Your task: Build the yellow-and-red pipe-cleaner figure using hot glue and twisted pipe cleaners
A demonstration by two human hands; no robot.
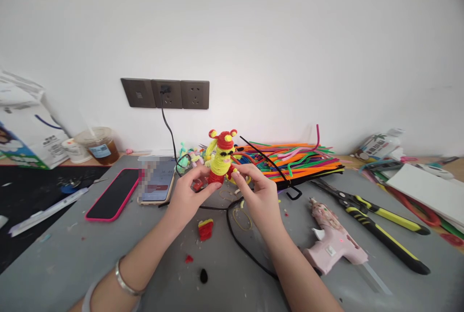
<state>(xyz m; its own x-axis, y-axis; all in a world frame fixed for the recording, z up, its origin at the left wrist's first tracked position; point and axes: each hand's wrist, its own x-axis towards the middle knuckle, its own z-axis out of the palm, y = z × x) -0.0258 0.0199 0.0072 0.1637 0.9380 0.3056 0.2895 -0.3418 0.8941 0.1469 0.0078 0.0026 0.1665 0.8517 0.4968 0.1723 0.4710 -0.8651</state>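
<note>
1. Pipe-cleaner figure [221,161] is held upright over the desk [108,254], long axis vertical.
2. Left hand [188,198] grip is closed on its red base; right hand [259,196] pinches its yellow side, both equally near.

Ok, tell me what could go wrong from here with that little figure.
1. Both the left hand and right hand pinch the pipe-cleaner figure by fingertips only; it may bend or slip.
2. The black cord loops under the right forearm toward the glue gun; an arm sweep could drag it.
3. The loose black pipe cleaner beside the figure could snag.
</note>
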